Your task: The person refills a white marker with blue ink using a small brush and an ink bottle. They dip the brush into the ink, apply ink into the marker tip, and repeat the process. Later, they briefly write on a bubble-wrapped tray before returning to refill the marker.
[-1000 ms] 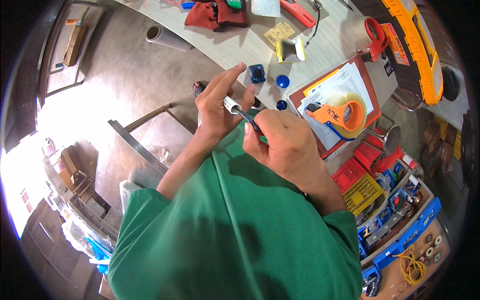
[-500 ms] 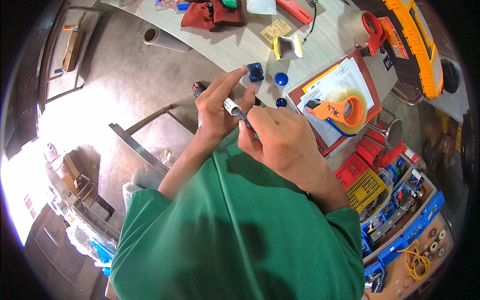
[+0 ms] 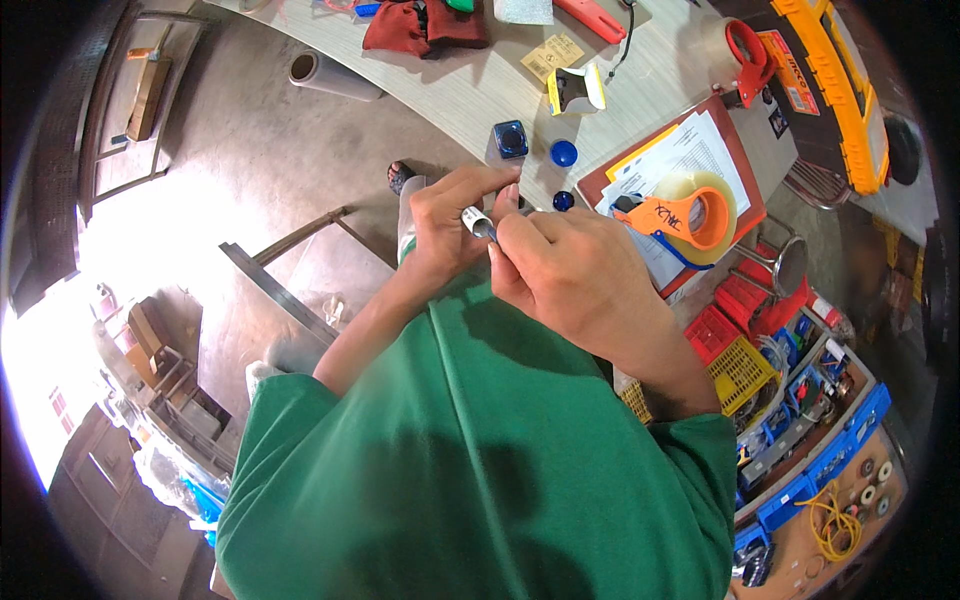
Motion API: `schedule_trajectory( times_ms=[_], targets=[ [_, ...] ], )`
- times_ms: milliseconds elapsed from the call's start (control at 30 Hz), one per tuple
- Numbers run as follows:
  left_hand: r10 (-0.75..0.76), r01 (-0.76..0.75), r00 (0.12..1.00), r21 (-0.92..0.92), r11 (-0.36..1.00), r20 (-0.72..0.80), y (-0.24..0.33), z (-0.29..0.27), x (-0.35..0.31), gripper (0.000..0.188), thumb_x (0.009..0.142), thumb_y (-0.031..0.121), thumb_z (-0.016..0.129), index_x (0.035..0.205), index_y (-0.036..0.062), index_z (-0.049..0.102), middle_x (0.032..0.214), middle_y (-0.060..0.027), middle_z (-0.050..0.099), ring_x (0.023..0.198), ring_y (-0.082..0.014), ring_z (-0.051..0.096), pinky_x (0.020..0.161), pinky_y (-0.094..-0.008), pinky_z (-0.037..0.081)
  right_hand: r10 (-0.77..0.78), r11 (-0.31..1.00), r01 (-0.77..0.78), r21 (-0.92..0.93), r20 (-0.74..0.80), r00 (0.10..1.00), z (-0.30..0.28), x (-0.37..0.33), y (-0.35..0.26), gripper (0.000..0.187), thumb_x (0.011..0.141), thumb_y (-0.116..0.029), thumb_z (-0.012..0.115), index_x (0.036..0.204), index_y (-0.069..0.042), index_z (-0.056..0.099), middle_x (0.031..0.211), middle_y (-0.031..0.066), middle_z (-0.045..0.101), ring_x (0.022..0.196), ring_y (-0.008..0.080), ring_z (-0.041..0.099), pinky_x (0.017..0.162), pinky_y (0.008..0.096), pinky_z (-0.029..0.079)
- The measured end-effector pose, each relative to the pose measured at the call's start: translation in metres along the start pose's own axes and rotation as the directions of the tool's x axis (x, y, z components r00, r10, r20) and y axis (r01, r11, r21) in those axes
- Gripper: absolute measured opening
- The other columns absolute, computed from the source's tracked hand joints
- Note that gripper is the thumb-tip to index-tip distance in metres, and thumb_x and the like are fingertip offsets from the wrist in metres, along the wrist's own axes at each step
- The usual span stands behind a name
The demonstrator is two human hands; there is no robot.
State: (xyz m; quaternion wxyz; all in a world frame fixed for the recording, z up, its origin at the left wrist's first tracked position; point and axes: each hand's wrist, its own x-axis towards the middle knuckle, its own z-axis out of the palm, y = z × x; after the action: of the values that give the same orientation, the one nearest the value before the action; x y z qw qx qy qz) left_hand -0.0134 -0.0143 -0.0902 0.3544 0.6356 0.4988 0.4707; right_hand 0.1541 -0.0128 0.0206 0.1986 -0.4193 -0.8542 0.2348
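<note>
My left hand (image 3: 448,218) holds a short white tube (image 3: 474,219) with its open end facing my right hand. The fingers of my right hand (image 3: 585,275) are pinched together right at that end, on a thin dark piece (image 3: 491,233) that mostly hides behind them. Beyond my fingertips, near the table's edge, stands a square dark-blue bottle (image 3: 510,139). Beside it lies a round blue cap (image 3: 563,153). Closer to my right knuckles sits a smaller, dark-blue round piece (image 3: 563,201).
An opened yellow-and-white carton (image 3: 578,92) stands past the bottle. To the right, an orange tape dispenser (image 3: 690,220) rests on papers and a brown clipboard (image 3: 735,120). A red tape dispenser (image 3: 750,62), red cloth (image 3: 425,28) and yellow-edged case (image 3: 840,90) lie farther off.
Both hands have shifted slightly to the right with the white tube. My right fingers now sit closer to its open end, and less of the thin dark piece shows between them.
</note>
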Motion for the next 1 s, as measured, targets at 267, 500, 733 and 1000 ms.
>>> schedule_trajectory(
  times_ms=[267,500,733,1000],
  targets=[
    [-0.004,0.005,0.995,-0.012,1.0,0.101,-0.002,-0.001,-0.004,0.02,0.084,0.002,0.08,0.104,0.0005,0.079,0.095,-0.0157,0.078,0.082,-0.0247,0.077,0.071,-0.0326,0.059,-0.068,0.988,0.052,0.142,0.109,0.992,-0.009,0.002,0.009,0.016,0.087,-0.01,0.071,0.081,-0.005,0.057,0.071,0.0116,0.063,0.065,0.0321,0.069,0.057,0.0438,0.055],
    [0.002,0.003,0.995,-0.043,0.999,0.105,-0.003,0.001,-0.006,0.019,0.084,0.004,0.081,0.103,-0.0003,0.079,0.095,-0.0163,0.078,0.083,-0.0273,0.077,0.074,-0.0344,0.061,-0.051,0.972,0.021,0.233,0.123,0.991,-0.005,0.002,0.014,0.013,0.091,-0.007,0.068,0.09,0.0,0.058,0.068,0.0153,0.06,0.065,0.035,0.066,0.055,0.0455,0.051],
    [0.019,-0.014,0.993,-0.04,0.999,0.114,-0.003,0.001,-0.006,0.018,0.084,0.006,0.082,0.101,0.0012,0.08,0.093,-0.0152,0.078,0.082,-0.0275,0.077,0.071,-0.0344,0.06,-0.035,0.953,-0.006,0.302,0.129,0.991,-0.004,0.002,0.015,0.013,0.092,-0.005,0.067,0.089,0.001,0.056,0.07,0.0172,0.06,0.065,0.0363,0.066,0.056,0.0452,0.05],
    [0.065,-0.06,0.99,-0.048,0.997,0.122,-0.004,0.002,-0.005,0.018,0.084,0.006,0.082,0.102,0.0028,0.08,0.09,-0.0147,0.077,0.077,-0.0272,0.075,0.069,-0.0349,0.059,-0.028,0.943,-0.023,0.331,0.149,0.988,-0.006,0.0,0.016,0.014,0.092,-0.005,0.067,0.089,0.001,0.055,0.069,0.0169,0.059,0.064,0.0359,0.065,0.055,0.0454,0.048]
  ],
)
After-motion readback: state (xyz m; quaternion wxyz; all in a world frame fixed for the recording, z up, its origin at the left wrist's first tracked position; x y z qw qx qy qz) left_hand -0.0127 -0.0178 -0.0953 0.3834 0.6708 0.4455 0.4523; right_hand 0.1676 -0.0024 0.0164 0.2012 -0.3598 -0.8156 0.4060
